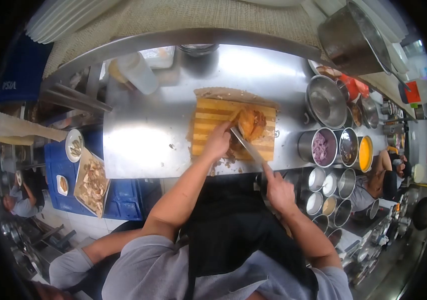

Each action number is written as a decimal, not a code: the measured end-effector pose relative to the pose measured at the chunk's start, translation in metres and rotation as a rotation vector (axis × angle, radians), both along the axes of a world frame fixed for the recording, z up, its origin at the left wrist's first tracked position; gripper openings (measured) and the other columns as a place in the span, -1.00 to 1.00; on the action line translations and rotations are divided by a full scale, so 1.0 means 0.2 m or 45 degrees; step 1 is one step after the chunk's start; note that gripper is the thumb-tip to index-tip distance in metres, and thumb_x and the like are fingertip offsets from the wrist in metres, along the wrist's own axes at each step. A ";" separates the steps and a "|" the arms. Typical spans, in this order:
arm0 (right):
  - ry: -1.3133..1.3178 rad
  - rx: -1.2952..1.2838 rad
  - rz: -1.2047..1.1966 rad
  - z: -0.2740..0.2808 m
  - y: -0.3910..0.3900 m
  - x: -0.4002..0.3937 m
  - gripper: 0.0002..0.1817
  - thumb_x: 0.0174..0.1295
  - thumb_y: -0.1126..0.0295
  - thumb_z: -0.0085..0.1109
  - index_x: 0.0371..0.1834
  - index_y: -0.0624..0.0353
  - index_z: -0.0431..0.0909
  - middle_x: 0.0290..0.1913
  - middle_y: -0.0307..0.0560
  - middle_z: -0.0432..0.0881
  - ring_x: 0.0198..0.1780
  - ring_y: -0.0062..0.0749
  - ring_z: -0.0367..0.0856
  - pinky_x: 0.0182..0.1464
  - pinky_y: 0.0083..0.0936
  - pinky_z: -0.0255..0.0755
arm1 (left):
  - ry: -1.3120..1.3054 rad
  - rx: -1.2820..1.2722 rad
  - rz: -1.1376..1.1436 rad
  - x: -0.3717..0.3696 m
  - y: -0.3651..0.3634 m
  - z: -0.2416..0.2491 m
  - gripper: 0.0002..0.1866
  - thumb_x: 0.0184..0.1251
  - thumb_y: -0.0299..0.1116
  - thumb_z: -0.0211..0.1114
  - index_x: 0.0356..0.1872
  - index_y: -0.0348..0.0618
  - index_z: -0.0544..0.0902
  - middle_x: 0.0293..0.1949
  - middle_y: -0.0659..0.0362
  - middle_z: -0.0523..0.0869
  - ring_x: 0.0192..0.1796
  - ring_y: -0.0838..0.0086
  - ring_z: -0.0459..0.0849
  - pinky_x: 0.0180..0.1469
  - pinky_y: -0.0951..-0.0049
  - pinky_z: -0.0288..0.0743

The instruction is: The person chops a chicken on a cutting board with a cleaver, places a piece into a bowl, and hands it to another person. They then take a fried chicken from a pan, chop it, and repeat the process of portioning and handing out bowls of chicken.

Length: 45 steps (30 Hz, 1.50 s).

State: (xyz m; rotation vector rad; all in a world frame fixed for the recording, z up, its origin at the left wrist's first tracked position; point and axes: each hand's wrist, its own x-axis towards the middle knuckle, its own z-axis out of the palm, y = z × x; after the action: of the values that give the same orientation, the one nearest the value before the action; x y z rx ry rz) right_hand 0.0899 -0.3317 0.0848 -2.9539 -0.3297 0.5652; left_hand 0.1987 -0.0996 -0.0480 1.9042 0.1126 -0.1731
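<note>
On a striped wooden cutting board (206,125) lies a golden-brown lump of food (252,124) that looks like roast meat. My left hand (217,142) reaches its left side, the fingers closed on its edge close to the blade's tip. In my right hand (279,191) is the handle of a kitchen knife (247,146), gripped near the counter's front edge. The blade slants up and left against the food's lower left side. Brown crumbs and scraps are scattered below and around the board. Brown paper (233,94) shows behind the board's far edge.
Right of the board stand a metal bowl (326,101), a pot of sliced purple onion (319,149) and a yellow-filled container (366,153). Left, a tray of cut pieces (92,182) rests on a blue surface (126,197). A shelf edge (213,36) crosses above. Other people work at both sides.
</note>
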 end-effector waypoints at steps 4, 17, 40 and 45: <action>0.015 -0.075 0.096 0.02 -0.04 0.07 -0.30 0.29 0.45 0.05 0.54 -0.08 0.19 -0.26 0.17 0.63 -0.38 0.12 0.71 -0.30 0.02 0.60 | -0.008 -0.016 -0.009 0.00 0.01 0.04 -0.50 0.42 -0.39 -0.02 0.36 -0.30 0.48 0.30 -0.24 0.53 0.35 -0.10 0.48 0.40 0.15 0.33; 0.163 -0.061 0.169 0.00 -0.15 0.29 -0.60 0.32 0.48 -0.02 0.24 0.12 0.38 -0.39 0.32 0.70 -0.27 0.23 0.73 -0.18 0.10 0.57 | -0.715 0.415 0.014 -0.01 -0.04 0.77 -0.62 0.51 -0.15 0.13 0.15 -0.17 0.64 0.14 -0.07 0.62 0.23 0.00 0.54 0.30 0.10 0.39; 0.276 0.159 0.042 -0.10 -0.31 0.36 -0.59 0.28 0.50 0.03 0.22 0.10 0.53 -0.22 0.32 0.72 -0.11 0.27 0.70 0.01 0.08 0.55 | -0.630 0.699 0.165 0.16 0.07 0.70 -0.41 0.52 -0.23 0.09 0.49 -0.24 0.28 0.50 -0.15 0.27 0.55 -0.07 0.19 0.54 -0.03 0.06; 0.219 0.451 -0.050 -0.06 -0.59 0.09 -0.53 0.37 0.39 0.04 0.36 0.06 0.44 -0.34 0.36 0.69 -0.22 0.36 0.68 -0.06 0.16 0.51 | -0.361 0.614 0.336 -0.39 0.21 0.31 -0.46 0.56 -0.28 0.06 0.44 -0.35 0.30 0.40 -0.25 0.37 0.46 -0.15 0.28 0.52 0.03 0.11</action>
State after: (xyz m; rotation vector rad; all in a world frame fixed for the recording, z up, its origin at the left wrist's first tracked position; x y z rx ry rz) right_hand 0.1086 -0.4489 0.0733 -2.5482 -0.3154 0.6724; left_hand 0.1213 -0.0585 0.0147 2.3459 0.2272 0.3309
